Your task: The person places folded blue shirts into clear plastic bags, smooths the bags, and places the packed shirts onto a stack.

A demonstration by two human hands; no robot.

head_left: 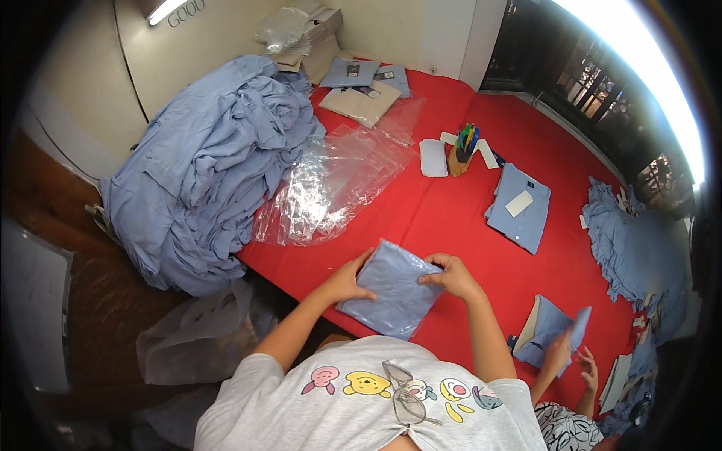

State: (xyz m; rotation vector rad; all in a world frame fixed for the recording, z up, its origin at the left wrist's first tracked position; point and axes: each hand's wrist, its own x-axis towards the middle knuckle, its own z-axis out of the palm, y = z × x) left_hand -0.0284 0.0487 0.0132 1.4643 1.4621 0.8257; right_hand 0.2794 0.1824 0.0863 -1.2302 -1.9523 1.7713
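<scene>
A folded blue shirt in a clear plastic bag [396, 293] lies at the near edge of the red table, in front of my body. My left hand [348, 281] grips its left side, thumb on top and fingers partly hidden behind the edge. At the upper right side, my right hand [451, 275] holds it the same way, thumb pressed on the plastic. Beyond my left hand, clear plastic bags [331, 188] lie spread in an overlapping, shiny layer.
A large heap of blue shirts [210, 165] rises at the left. Packed garments [361, 101] lie at the back. A pen holder [462, 154] and a folded shirt [530, 218] with a white tag stand right of centre. A co-worker's hands [560, 353] handle blue cloth at the lower right.
</scene>
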